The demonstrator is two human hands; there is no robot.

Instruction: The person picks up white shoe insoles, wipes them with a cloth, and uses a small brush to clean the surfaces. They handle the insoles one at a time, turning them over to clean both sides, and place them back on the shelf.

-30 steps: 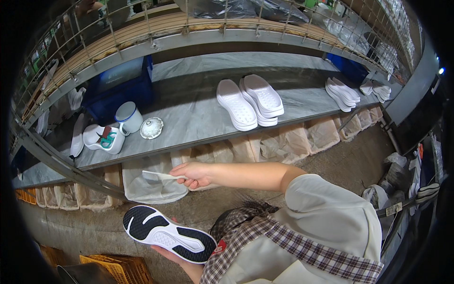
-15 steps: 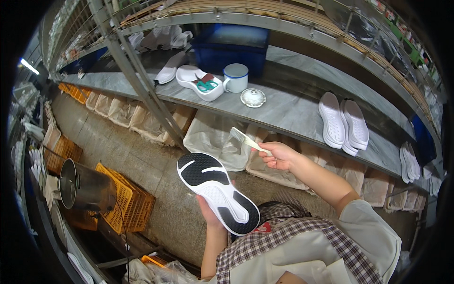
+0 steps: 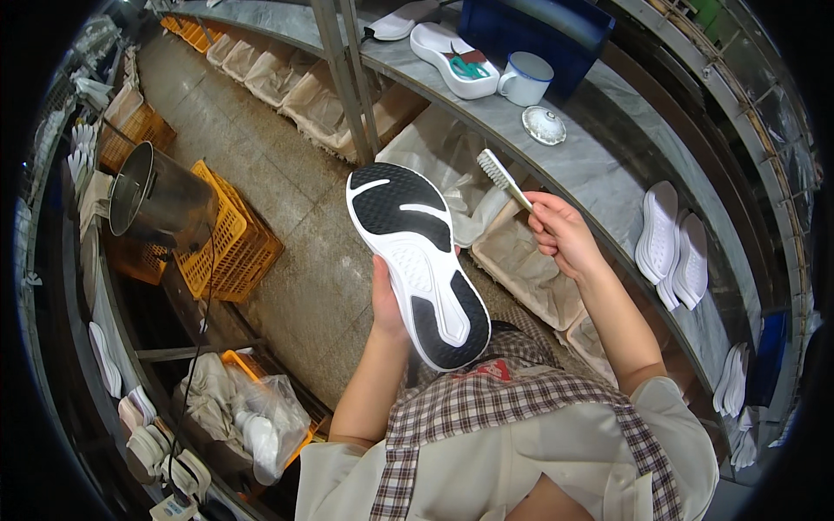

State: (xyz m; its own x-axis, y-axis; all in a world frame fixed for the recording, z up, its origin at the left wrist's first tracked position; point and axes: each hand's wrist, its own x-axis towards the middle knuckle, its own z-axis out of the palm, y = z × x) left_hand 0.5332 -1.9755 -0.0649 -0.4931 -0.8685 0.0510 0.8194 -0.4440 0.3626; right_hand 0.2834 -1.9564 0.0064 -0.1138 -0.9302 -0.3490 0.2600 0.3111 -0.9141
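A white shoe sole (image 3: 415,260) with black tread pads faces up in front of me, tilted with its toe end away. My left hand (image 3: 388,295) grips it by the left edge at its middle; some fingers are hidden beneath. In my right hand (image 3: 560,227) is a pale brush (image 3: 504,175), pinched by its handle. Its bristle head points up and left, apart from the sole. Beyond it on the grey shelf (image 3: 599,165) stand a white enamel mug (image 3: 526,79), a patterned lid (image 3: 544,125) and a white sole (image 3: 432,54) with green-handled scissors (image 3: 469,66).
White soles (image 3: 667,245) rest on the shelf at right, and a blue bin (image 3: 530,35) stands behind the mug. Lined baskets (image 3: 521,269) sit below the shelf. At left are a metal pot (image 3: 165,195), yellow crates (image 3: 228,234) and a bagged bundle (image 3: 269,425).
The view has tilted down and turned, so the shelf sits higher and further right. Both hands still hold the sole and the brush, the brush now angled more upright.
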